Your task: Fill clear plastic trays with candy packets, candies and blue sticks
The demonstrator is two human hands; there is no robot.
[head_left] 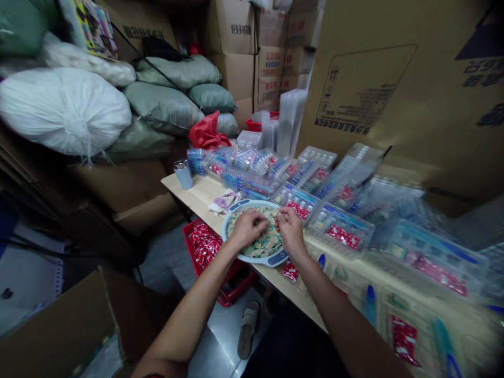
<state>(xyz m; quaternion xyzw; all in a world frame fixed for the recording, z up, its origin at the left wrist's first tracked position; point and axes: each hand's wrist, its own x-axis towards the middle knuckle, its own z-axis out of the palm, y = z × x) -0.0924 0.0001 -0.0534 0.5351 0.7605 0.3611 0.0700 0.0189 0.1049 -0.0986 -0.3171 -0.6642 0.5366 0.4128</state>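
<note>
A pale blue basin (225, 231) full of small flat green and tan pieces (271, 244) sits at the table's near edge. Over its left side, my left hand (248, 228) is closed, its fingers curled down at the pieces. Above the basin's right rim, my right hand (290, 227) holds thumb and fingertips pinched together. What either hand has between its fingers is too small or hidden to make out. Just below my right hand lies a red patterned packet (290, 270). Clear plastic cases (342, 227) with red packets and blue pens stand right of the basin.
Many clear cases (252, 181) line the back of the wooden table (197, 188). A blue-grey cup (183, 175) and crumpled cloth (225, 201) lie left. Below, a red crate (192, 247) holds red packets. Stuffed sacks (65, 110) and a large cardboard box (374, 79) stand around.
</note>
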